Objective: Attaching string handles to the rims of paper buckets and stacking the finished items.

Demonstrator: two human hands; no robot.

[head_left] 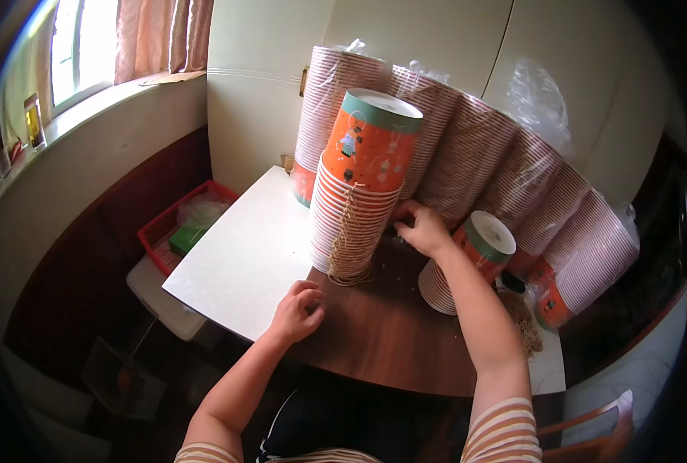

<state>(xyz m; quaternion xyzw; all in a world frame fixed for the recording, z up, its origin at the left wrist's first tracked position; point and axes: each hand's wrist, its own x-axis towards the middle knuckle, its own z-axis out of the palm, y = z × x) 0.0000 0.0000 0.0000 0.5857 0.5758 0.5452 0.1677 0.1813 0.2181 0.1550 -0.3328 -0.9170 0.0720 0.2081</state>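
on a brown-and-white surface (390, 347), a tall stack of upside-down paper tubs (370, 174), orange with green bands and white bases, stands upright near the middle. a tan, looped strand (347, 231) hangs down its side and gathers at its foot. the person's right hand (424, 230) reaches just beside the stack's right side, fingers bent; whether they grip anything cannot be told. the left hand (297, 312) hovers by the front edge, fingers loosely curled, apart from the thumb, holding nothing. behind, plastic-wrapped tub stacks (475, 154) form a row.

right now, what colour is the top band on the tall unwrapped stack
The band is muted green, clearest in head view.
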